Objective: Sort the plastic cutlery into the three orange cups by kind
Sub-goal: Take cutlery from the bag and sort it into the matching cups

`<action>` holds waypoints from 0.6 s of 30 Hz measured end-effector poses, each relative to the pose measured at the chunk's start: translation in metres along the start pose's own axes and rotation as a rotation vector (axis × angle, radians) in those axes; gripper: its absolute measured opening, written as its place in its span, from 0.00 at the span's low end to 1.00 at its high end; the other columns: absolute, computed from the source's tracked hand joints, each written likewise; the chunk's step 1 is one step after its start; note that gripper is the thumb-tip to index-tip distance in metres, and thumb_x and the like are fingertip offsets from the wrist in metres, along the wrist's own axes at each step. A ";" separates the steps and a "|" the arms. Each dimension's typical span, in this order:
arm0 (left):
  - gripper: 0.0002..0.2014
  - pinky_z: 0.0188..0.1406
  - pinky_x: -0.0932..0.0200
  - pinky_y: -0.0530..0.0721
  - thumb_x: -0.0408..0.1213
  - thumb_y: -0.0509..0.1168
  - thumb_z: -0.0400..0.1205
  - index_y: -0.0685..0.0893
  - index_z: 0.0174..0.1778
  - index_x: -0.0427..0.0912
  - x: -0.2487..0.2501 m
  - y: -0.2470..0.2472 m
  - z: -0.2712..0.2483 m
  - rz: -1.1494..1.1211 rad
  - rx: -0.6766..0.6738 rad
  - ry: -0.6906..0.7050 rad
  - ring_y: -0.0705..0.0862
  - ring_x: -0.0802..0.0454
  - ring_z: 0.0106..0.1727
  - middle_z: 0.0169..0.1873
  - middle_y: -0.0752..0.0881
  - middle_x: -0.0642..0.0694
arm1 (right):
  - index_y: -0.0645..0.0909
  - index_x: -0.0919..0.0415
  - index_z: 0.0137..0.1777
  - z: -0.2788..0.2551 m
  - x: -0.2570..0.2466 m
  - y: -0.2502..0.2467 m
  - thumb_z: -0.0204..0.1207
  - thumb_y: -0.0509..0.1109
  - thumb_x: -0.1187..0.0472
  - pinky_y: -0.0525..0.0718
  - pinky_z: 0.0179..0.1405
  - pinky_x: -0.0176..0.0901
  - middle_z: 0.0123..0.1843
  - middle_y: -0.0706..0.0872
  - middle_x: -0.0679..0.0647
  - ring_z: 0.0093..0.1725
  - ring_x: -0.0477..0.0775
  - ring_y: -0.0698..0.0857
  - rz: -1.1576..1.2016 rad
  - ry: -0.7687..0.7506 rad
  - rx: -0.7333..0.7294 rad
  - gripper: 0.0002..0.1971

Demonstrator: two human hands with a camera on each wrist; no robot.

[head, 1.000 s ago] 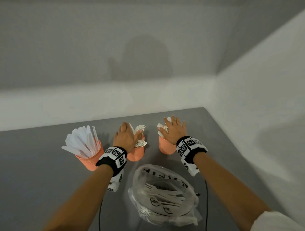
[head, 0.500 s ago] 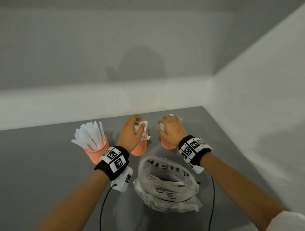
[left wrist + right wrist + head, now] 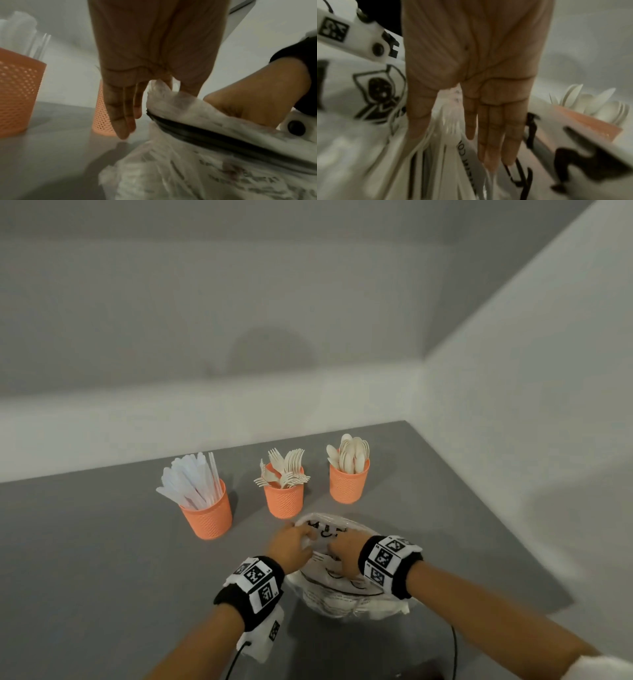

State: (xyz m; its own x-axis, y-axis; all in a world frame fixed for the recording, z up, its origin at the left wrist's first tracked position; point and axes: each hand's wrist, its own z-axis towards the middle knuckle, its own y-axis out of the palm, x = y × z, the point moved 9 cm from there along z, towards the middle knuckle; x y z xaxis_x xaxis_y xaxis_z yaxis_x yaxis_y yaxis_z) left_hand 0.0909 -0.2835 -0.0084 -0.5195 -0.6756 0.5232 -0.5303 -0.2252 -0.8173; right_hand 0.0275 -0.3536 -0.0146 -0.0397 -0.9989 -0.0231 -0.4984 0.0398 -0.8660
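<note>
Both hands have withdrawn from the fork cup (image 3: pixel 284 501) and spoon cup (image 3: pixel 349 482) to the plastic bag (image 3: pixel 342 594) on the surface (image 3: pixel 85 559). The left hand (image 3: pixel 289 547) pinches its rim; the right hand (image 3: pixel 346 553) reaches inside, fingers (image 3: pixel 494 135) extended, holding nothing. More cutlery likely remains bagged.

Head view overhead; wrist views close

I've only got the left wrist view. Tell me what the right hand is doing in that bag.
Observer: The right hand reaches into the plastic bag, fingers straight, holding nothing.
Operator: Say what's in there.
Observer: White cutlery lies under its fingers; it is too blurred to tell the kind.
Operator: Confirm a third cup.
Observer: In the head view, the right cup holds spoons.
</note>
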 end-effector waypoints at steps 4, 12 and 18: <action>0.22 0.67 0.56 0.73 0.28 0.60 0.78 0.74 0.69 0.43 0.000 0.006 -0.005 -0.027 -0.037 -0.008 0.76 0.44 0.69 0.69 0.76 0.41 | 0.80 0.58 0.57 0.013 0.009 0.019 0.78 0.63 0.48 0.81 0.49 0.47 0.52 0.87 0.57 0.50 0.61 0.85 0.069 0.084 0.004 0.16; 0.26 0.69 0.55 0.73 0.26 0.59 0.77 0.70 0.73 0.41 -0.005 0.003 -0.010 -0.062 -0.011 -0.020 0.74 0.42 0.71 0.71 0.75 0.39 | 0.81 0.52 0.44 0.019 0.014 0.024 0.72 0.64 0.44 0.86 0.47 0.52 0.39 0.85 0.52 0.41 0.58 0.84 0.039 0.147 -0.068 0.13; 0.26 0.66 0.55 0.75 0.26 0.59 0.77 0.71 0.74 0.42 -0.004 0.001 -0.010 -0.080 0.004 -0.001 0.76 0.43 0.69 0.71 0.75 0.40 | 0.72 0.48 0.33 0.014 0.015 0.030 0.73 0.66 0.48 0.80 0.51 0.50 0.40 0.80 0.51 0.45 0.57 0.80 0.194 0.214 -0.163 0.11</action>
State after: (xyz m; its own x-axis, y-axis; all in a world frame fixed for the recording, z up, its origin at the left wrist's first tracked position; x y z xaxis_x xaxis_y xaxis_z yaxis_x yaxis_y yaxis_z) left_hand 0.0860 -0.2744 -0.0084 -0.4752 -0.6559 0.5865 -0.5676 -0.2808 -0.7739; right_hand 0.0235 -0.3676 -0.0481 -0.3200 -0.9455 -0.0597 -0.5950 0.2496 -0.7640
